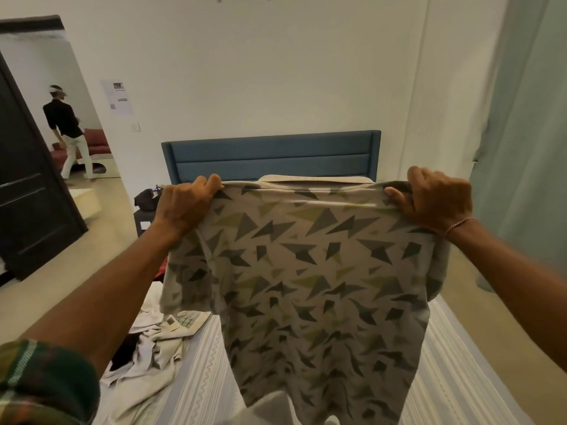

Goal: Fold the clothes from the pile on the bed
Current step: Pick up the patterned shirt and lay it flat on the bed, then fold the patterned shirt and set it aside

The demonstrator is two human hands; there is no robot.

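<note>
I hold up a beige polo shirt printed with grey and green triangles, spread wide in the air above the bed. My left hand grips its left shoulder and my right hand grips its right shoulder. The collar points away from me and the hem hangs down toward the striped sheet. A pile of light clothes lies crumpled on the bed's left side, partly hidden behind my left forearm.
A blue headboard stands against the white wall. A dark bag sits left of the bed. A dark door stands ajar at left, with a person in the room beyond. A pale curtain hangs at right.
</note>
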